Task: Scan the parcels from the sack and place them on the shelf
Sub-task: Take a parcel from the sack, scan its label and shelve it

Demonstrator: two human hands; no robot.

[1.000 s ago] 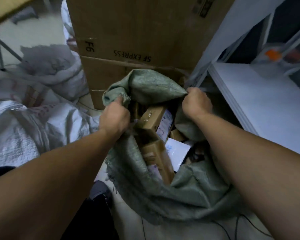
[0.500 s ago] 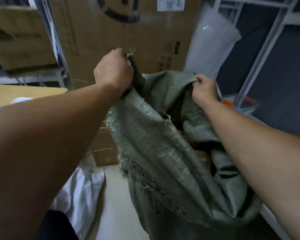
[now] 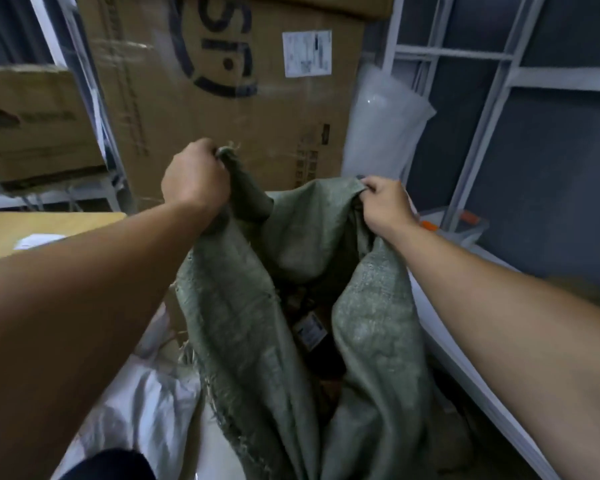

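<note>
Both hands grip the sack's rim: left hand (image 3: 194,178), right hand (image 3: 387,206). Sack (image 3: 236,323) hangs vertically, mouth upward, before the cardboard box (image 3: 229,98).

Your left hand (image 3: 194,178) grips the green sack (image 3: 243,323) by its rim at 11 o'clock; your right hand (image 3: 387,206) grips it at 1 o'clock. A dark parcel (image 3: 310,330) shows inside. A cardboard box (image 3: 222,109) stands at 12, a shelf (image 3: 444,344) at 4.

Inside the green woven sack (image 3: 243,323), a dark parcel (image 3: 312,336) lies mostly hidden by folds, its label illegible; large brown cardboard box (image 3: 222,109) cut off at top.
</note>
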